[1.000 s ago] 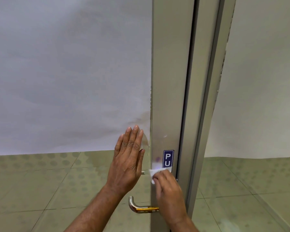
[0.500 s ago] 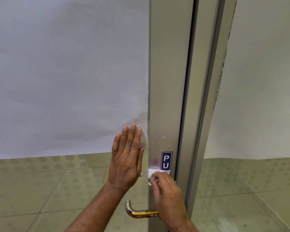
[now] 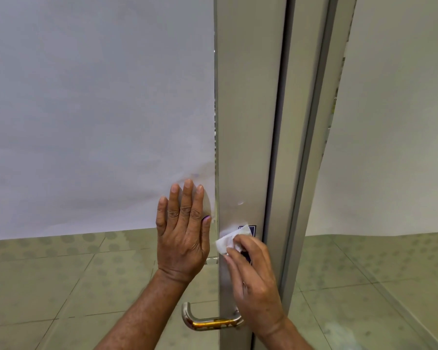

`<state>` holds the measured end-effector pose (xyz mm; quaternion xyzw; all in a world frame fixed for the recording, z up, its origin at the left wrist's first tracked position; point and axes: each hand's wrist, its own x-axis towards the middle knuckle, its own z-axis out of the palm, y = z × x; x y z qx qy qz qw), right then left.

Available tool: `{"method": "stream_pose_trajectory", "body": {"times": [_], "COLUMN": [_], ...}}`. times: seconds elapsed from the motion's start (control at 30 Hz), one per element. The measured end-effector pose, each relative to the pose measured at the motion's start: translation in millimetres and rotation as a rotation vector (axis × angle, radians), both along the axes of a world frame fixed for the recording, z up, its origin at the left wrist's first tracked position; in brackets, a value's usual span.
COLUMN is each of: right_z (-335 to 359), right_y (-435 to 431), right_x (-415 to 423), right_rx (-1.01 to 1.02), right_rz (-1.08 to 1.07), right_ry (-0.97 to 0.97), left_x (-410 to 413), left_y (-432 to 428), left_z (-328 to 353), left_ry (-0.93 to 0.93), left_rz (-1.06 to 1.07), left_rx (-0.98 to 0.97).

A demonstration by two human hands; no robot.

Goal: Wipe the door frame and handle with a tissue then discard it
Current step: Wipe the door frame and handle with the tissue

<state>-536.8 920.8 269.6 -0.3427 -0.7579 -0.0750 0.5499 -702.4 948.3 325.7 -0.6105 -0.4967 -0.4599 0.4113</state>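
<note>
Here the right hand [image 3: 253, 279] pinches the tissue [image 3: 229, 239] against the door frame [image 3: 245, 147] to wipe it. The left hand [image 3: 182, 238], fingers spread flat, likely braces the glass [image 3: 99, 109].

It looks like an office or public building: an aluminium-framed glass door [image 3: 248, 122] (frosted film [image 3: 99, 109] above), tiled floor [image 3: 61, 274].

Soft, even, fairly bright light with no hard shadows. A small glare spot sits on the door frame [image 3: 245, 122] just above the right hand's fingers [image 3: 234, 258]; a warm reflection glints on the handle [image 3: 210, 322] below them. Focus is sharp; vertical lines bow slightly toward the edges.
</note>
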Motion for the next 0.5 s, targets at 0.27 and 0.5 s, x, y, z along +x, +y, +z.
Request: {"method": "stream_pose_trajectory", "body": {"times": [0.27,0.5], "right_z": [-2,-11], "right_y": [4,15], "right_x": [-8,6], "right_rx": [0.038,0.128], "right_rz": [-0.063,0.032], "right_ry": [0.022,-0.103], "left_x": [0,0], "left_y": [2,3], "left_z": [-1,1], "left_ry": [0.007,0.011], "left_rz": [0.002,-0.002], "left_rx": [0.022,0.033]}}
